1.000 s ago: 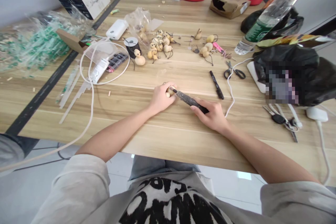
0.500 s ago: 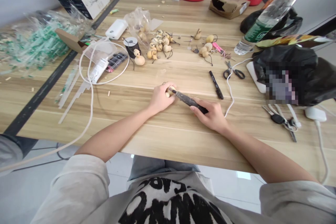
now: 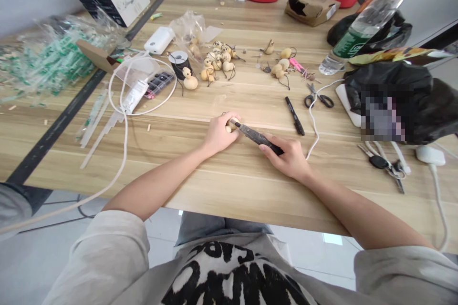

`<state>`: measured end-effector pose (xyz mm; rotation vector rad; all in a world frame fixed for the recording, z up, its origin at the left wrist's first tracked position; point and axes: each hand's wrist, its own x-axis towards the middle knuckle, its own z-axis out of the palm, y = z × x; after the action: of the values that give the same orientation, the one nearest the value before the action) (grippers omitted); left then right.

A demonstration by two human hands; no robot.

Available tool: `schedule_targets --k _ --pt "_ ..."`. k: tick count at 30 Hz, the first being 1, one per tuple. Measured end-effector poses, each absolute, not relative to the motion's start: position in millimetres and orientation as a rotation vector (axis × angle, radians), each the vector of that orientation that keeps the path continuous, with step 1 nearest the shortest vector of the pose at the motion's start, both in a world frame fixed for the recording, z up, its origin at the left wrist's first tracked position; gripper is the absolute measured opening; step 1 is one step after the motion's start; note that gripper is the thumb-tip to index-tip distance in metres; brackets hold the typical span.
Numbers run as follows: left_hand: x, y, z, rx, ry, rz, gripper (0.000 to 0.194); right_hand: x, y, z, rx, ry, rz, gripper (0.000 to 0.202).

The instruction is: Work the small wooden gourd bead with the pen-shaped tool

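Left hand (image 3: 221, 133): wrapped around small pale gourd (image 3: 234, 122), low over table (image 3: 246, 190), contact with surface unclear. Right hand (image 3: 290, 156): gripping dark-handled tool (image 3: 256, 136), tip at gourd. Black marker (image 3: 295, 116) near right hand, scissors (image 3: 326, 101) beyond; cluster of dark-marked gourds (image 3: 217, 62) farther back, thread spool (image 3: 181, 63) left of cluster

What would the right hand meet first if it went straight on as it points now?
Probably the pale round piece in the left hand; the dark tool in the right hand seems to touch it.
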<state>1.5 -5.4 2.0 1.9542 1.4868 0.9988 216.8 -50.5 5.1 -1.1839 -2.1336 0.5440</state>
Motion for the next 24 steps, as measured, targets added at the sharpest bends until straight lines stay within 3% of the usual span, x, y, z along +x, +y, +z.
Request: schedule_targets --k 24 --pt "2.2 -6.1 3.0 1.952 1.5 0.984 0.02 217.6 -50.8 4.0 -1.181 -2.133 0.561 0.034"
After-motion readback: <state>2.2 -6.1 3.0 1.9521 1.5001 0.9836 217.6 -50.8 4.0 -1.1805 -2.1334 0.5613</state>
